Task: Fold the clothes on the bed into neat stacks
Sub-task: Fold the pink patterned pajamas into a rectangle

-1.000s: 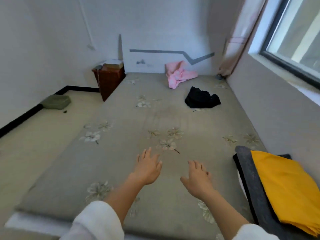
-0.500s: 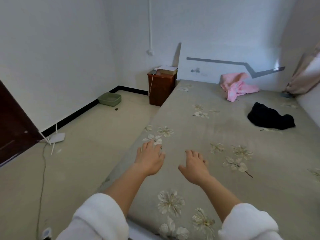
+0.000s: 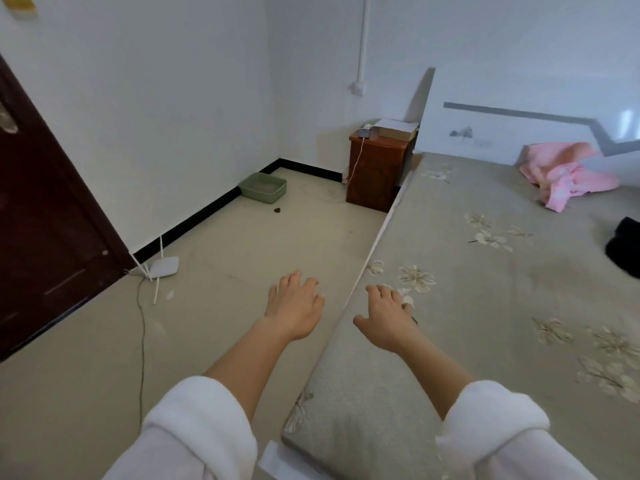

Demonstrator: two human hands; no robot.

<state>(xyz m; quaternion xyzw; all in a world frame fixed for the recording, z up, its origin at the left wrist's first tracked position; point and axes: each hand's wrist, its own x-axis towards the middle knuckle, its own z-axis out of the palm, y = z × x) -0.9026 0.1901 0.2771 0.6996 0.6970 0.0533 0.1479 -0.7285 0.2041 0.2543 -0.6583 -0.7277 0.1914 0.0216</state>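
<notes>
I list one pink garment [image 3: 568,174], crumpled, at the far end of the bed [image 3: 485,306]. I list one black garment [image 3: 623,249], bunched, nearer, apart, partly out of view.

The bed [image 3: 485,306] lies to your right, the floor [image 3: 225,244] to your left. Your left hand [image 3: 294,308] is over the floor and your right hand [image 3: 388,317] over the bed's left edge. One garment [image 3: 568,174] lies on the bed by the headboard [image 3: 502,133]. A second garment [image 3: 623,249] lies nearer you, far right. The nightstand [image 3: 375,171] stands beside the bed head, with a basin [image 3: 264,188] left of it. A router [image 3: 165,267] sits on the floor by the door [image 3: 45,220].
</notes>
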